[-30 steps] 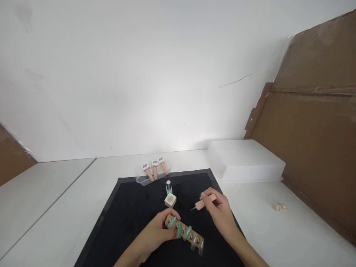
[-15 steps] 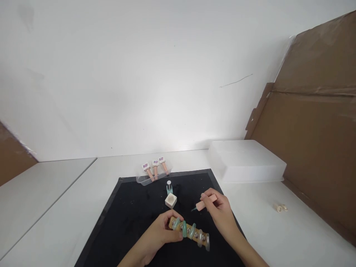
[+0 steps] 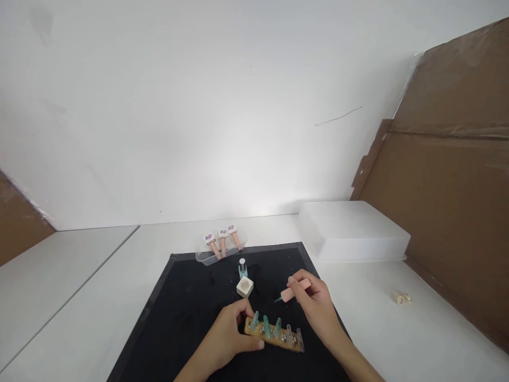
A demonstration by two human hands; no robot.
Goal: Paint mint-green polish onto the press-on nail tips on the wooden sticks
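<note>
My left hand [image 3: 231,335] grips the left end of a wooden nail-tip stand [image 3: 278,339], thumb in front and fingers behind. Several false nails stand on its round metal studs; a green one [image 3: 266,327] is the darkest, its neighbours look pale green, and the right-hand ones [image 3: 300,338] look clear. Above and right of the stand, my right hand [image 3: 312,297] pinches a nail polish brush [image 3: 294,291] by its pink handle. Its dark green tip points left, apart from the nails. A white square bottle [image 3: 244,287] sits just beyond my left hand, in front of a small pale-green bottle [image 3: 243,268].
A black mat [image 3: 186,307] lies under the work. Behind it, a clear tray [image 3: 207,259] holds three pink-handled polish bottles [image 3: 223,241]. To the right are a white plastic bin [image 3: 353,233] and small beige rings [image 3: 401,299]. Brown cardboard [image 3: 449,196] walls the right side.
My left hand has rolled the stand so the false nails now point up and away. The stand has shifted slightly right. My right hand with the brush has hardly moved.
</note>
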